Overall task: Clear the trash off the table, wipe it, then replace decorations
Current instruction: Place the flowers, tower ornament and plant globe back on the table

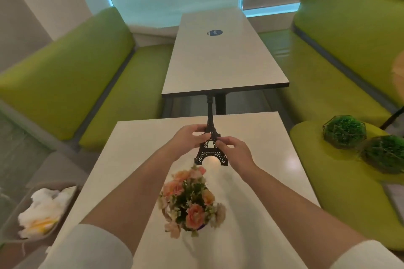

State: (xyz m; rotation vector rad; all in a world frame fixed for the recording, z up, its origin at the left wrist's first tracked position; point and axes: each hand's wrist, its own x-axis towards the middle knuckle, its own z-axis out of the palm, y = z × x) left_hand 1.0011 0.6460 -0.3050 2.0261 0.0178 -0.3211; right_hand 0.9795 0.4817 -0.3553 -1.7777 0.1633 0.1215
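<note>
On one smooth white desk (135, 150) we see one bunch of soft pink flowers (191, 201) nearer than our fingers, and one black lattice tower (211, 148) standing upright, pinched by left hand (190, 138) and right hand (234, 150) fingers.

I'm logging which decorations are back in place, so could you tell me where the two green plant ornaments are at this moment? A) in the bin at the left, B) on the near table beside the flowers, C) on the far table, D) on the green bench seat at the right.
D: both green plant ornaments sit on the green bench seat at the right, off the near table.
</note>
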